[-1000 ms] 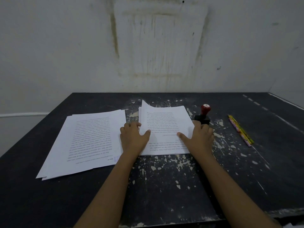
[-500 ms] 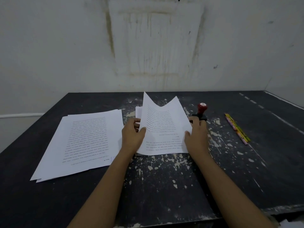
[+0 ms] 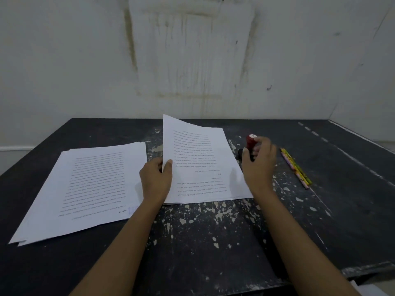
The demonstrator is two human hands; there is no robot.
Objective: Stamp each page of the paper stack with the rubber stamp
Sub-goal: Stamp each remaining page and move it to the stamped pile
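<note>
reaching for the stamp
my left hand (image 3: 155, 180) pinches the lifted white printed sheet (image 3: 198, 159); right hand (image 3: 259, 161) closes round the red-knobbed rubber stamp (image 3: 250, 142) at 2 o'clock, grip looks loose, so it may tip.

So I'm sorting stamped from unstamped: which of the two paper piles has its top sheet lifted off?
The right pile, between the hands: the left hand pinches its top sheet's left edge, raising it. The left pile lies flat, untouched.
</note>
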